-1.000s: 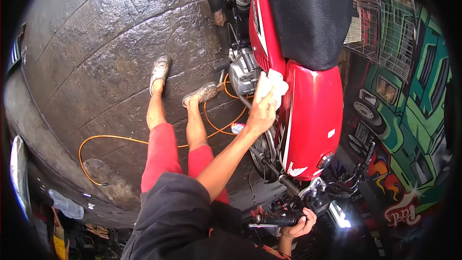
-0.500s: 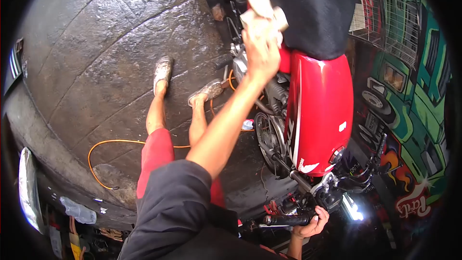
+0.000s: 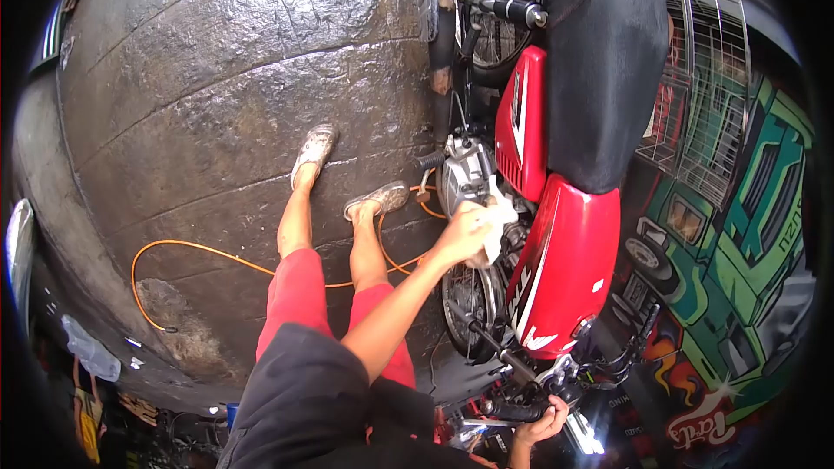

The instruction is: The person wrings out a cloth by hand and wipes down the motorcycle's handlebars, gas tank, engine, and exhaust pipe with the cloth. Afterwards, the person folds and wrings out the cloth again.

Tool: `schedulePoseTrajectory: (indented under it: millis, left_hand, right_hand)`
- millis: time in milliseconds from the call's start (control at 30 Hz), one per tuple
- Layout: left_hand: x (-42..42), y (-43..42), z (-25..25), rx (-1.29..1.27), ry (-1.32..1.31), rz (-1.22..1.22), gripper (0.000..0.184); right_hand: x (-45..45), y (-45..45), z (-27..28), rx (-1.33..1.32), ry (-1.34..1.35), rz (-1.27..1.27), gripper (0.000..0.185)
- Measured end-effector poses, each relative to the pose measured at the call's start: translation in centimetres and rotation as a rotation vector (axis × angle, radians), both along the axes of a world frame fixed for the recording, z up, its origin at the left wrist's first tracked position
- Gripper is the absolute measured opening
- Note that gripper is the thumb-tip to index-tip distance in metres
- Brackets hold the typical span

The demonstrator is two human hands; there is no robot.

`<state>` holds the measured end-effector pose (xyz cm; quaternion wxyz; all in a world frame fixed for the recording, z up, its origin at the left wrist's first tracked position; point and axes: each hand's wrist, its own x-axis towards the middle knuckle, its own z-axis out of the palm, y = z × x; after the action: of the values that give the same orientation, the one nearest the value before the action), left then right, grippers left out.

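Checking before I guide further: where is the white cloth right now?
In the head view, right of centre, the white cloth is in the left hand, beside the red fuel tank, near the silver engine.

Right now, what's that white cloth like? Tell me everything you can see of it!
The white cloth looks soft, all crumpled and a bit blurry. The left hand holds it bunched up, with one corner poking up and a loose fold hanging lower down. In this view it's beside the silver engine cover and to the left of the red tank. I can't tell whether it touches the motorcycle.
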<state>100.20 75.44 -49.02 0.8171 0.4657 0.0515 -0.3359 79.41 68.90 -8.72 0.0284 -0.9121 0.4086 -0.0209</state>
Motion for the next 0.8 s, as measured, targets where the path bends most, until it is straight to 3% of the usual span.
schedulePoseTrajectory:
  millis: [33,67,133,200,300,367,433,467,567,600,700,767,800]
  left_hand:
    - [-0.4,0.8,-1.6,-0.225,0.250,0.053,0.025]
    - [1.5,2.7,-0.6,-0.150,0.452,0.186,0.022]
    - [4.5,5.8,-1.1,-0.070,0.612,0.346,0.021]
    - [6.8,7.1,-4.1,0.008,0.427,0.381,0.018]
    - [13.8,5.6,-3.3,-0.156,0.270,0.382,0.017]
    - [16.2,0.5,-2.7,-0.095,0.202,0.434,0.022]
    - [14.8,-5.4,-3.6,0.162,-0.083,0.243,0.028]
    - [14.1,-7.0,-2.0,0.344,-0.232,0.284,0.025]
    - [11.1,-5.9,1.5,0.345,-0.192,0.190,0.030]
    - [9.5,-4.1,0.7,0.369,-0.254,0.011,0.032]
    - [3.2,0.4,2.6,0.033,-0.129,-0.385,0.035]
    - [-0.1,3.1,5.1,0.075,-0.081,-0.743,0.030]
    - [-3.5,3.9,4.9,0.105,-0.181,-0.759,0.029]
  right_hand:
    - [0.0,-0.1,-0.1,-0.007,0.005,0.010,0.030]
    - [0.0,-0.1,-0.1,-0.014,0.014,0.013,0.030]
    - [0.2,0.1,0.0,-0.025,0.028,0.009,0.031]
    - [0.1,0.0,0.1,-0.031,0.034,0.016,0.032]
    - [0.3,0.2,-0.2,-0.054,0.035,0.008,0.033]
    - [0.0,0.1,-0.4,-0.052,-0.007,0.020,0.034]
    - [0.1,0.2,-0.5,-0.052,-0.009,0.017,0.035]
    - [0.2,0.1,-0.4,-0.052,-0.009,0.020,0.035]
    - [0.5,0.1,-0.5,-0.085,-0.002,0.035,0.034]
    - [0.7,0.0,-0.6,-0.078,-0.021,0.053,0.033]
    - [-0.5,-0.5,-0.2,-0.004,-0.034,0.096,0.032]
    - [-0.1,-0.1,-0.2,-0.033,-0.007,0.054,0.032]
    - [0.3,0.1,-0.3,-0.052,-0.010,0.030,0.033]
